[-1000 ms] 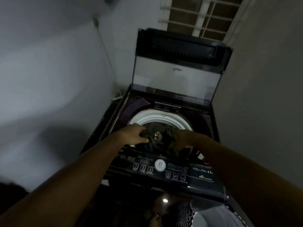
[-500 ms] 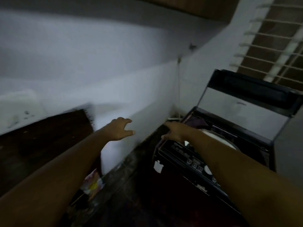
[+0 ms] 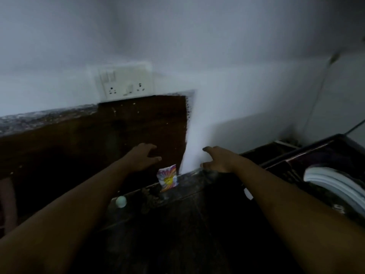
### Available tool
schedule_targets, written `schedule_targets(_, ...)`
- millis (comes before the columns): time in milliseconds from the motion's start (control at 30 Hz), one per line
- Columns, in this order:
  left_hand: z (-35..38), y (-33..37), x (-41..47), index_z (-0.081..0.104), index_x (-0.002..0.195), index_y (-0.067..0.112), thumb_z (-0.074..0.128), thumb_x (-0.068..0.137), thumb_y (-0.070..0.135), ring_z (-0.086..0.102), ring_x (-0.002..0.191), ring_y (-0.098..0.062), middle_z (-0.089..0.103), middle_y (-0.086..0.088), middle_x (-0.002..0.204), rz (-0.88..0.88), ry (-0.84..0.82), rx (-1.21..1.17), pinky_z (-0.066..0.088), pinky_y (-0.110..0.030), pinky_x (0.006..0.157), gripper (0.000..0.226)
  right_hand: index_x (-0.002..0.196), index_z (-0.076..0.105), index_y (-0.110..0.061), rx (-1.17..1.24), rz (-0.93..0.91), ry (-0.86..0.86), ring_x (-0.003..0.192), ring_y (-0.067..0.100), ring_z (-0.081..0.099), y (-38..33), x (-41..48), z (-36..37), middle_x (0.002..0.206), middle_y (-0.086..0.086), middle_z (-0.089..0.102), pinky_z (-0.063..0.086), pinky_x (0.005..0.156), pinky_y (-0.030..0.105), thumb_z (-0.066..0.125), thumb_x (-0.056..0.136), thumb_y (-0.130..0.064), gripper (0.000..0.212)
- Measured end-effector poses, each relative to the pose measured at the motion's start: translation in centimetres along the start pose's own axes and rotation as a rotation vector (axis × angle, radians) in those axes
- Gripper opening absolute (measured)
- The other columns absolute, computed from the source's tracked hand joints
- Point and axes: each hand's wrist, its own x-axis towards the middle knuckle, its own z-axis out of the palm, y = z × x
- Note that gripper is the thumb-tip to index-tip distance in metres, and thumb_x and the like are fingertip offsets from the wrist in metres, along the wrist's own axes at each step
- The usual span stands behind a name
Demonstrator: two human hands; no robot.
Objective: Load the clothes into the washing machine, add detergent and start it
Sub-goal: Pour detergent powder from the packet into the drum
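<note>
A small colourful detergent packet (image 3: 167,178) leans against the base of the dark wooden panel on the floor, between my two hands and a little below them. My left hand (image 3: 145,156) hovers above and left of the packet, fingers spread, holding nothing. To the packet's right, my right hand (image 3: 218,159) reaches out with fingers loosely extended and empty. The washing machine (image 3: 325,175) shows only at the right edge, with its white tub rim (image 3: 333,181) visible. The clothes cannot be seen.
A white wall socket plate (image 3: 124,82) sits above the dark wooden panel (image 3: 94,135). On the dark floor near the panel lies a small pale round object (image 3: 120,201), with dark debris (image 3: 152,196) beside it. A cable (image 3: 318,95) runs down the wall corner.
My view has swung left from the open washer to the wall and floor. Both hands left the clothes in the tub and now reach toward the detergent packet, empty.
</note>
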Motion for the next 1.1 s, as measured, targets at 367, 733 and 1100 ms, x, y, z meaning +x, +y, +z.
schedule_targets(367, 13.7, -9.0, 8.3, 0.050, 0.145, 0.016, 0.068, 0.093, 0.042, 0.050, 0.132, -0.022, 0.050, -0.005, 0.146, -0.148, 0.014, -0.336, 0.045, -0.038, 0.108, 0.061, 0.152, 0.034, -0.028, 0.100, -0.110, -0.017, 0.126, 0.032, 0.053, 1.7, 14.5, 13.5, 0.145, 0.012, 0.049, 0.045, 0.101, 0.040, 0.062, 0.094, -0.048, 0.068)
schedule_targets(733, 28.2, -18.5, 26.4, 0.058, 0.131, 0.006, 0.067, 0.094, 0.008, 0.053, 0.110, -0.011, 0.055, 0.003, 0.113, -0.314, -0.034, -0.652, 0.047, -0.013, 0.075, 0.038, 0.153, 0.035, -0.025, 0.135, -0.155, -0.109, 0.131, 0.029, 0.053, 5.4, 37.1, 27.2, 0.152, 0.010, 0.046, 0.047, 0.105, 0.042, 0.068, 0.092, -0.033, 0.070)
schedule_targets(1100, 36.7, -25.8, 38.1, 0.054, 0.134, 0.008, 0.065, 0.094, 0.001, 0.048, 0.085, 0.008, 0.051, 0.016, 0.099, -0.318, -0.073, -0.740, 0.042, 0.001, 0.058, 0.041, 0.159, 0.003, -0.028, 0.063, -0.247, -0.038, 0.122, 0.033, 0.059, 6.1, 54.9, 37.6, 0.147, 0.012, 0.051, 0.054, 0.095, 0.044, 0.083, 0.074, -0.039, 0.117)
